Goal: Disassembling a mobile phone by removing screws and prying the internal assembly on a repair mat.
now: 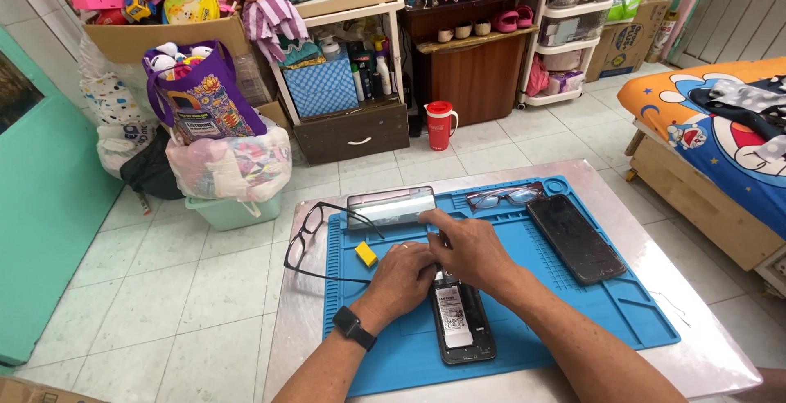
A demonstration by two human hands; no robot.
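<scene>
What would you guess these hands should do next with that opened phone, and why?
Probably steady the opened phone with the left hand while the right hand works at its top edge: both hands already meet there, and the battery lies exposed.

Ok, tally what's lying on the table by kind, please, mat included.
Blue silicone work mat: 1
Phones: 3, the opened black one under both hands, a black one face up, a silver-backed one
Glasses: 2, black-framed, dark red-framed
Small yellow block: 1
Total: 7

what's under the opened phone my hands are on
Under the phone lies the blue mat, on the metal table. Your left hand and right hand cover its top end.
</scene>
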